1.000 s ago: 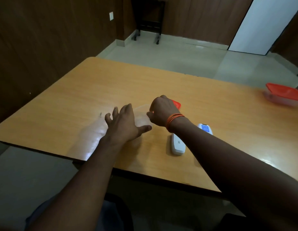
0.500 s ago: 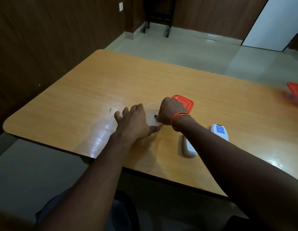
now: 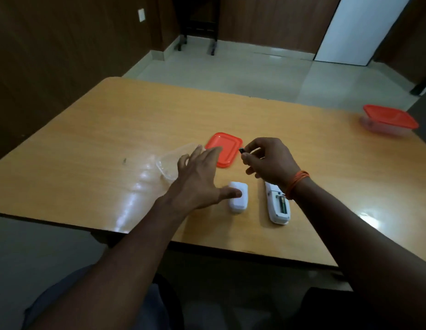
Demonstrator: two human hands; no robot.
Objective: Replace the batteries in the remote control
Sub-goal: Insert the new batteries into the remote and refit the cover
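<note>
A white remote control (image 3: 277,204) lies face down on the wooden table (image 3: 112,129), its battery bay open with one battery visible inside. Its white cover (image 3: 238,197) lies to the left, with the thumb of my left hand (image 3: 199,179) resting on it. My left hand is spread open above the table, next to a clear plastic box (image 3: 168,163). My right hand (image 3: 266,160) hovers above the remote and pinches a small dark-tipped battery (image 3: 241,150) in its fingertips. An orange band circles that wrist.
An orange lid (image 3: 224,148) lies flat behind my hands. A second clear box with an orange lid (image 3: 389,119) stands at the far right edge of the table. Beyond the table are a tiled floor, dark wall panels and a white door.
My right hand has lifted out of the clear box and drawn back to the right with a battery. My left hand has come off the box and shifted right onto the cover.
</note>
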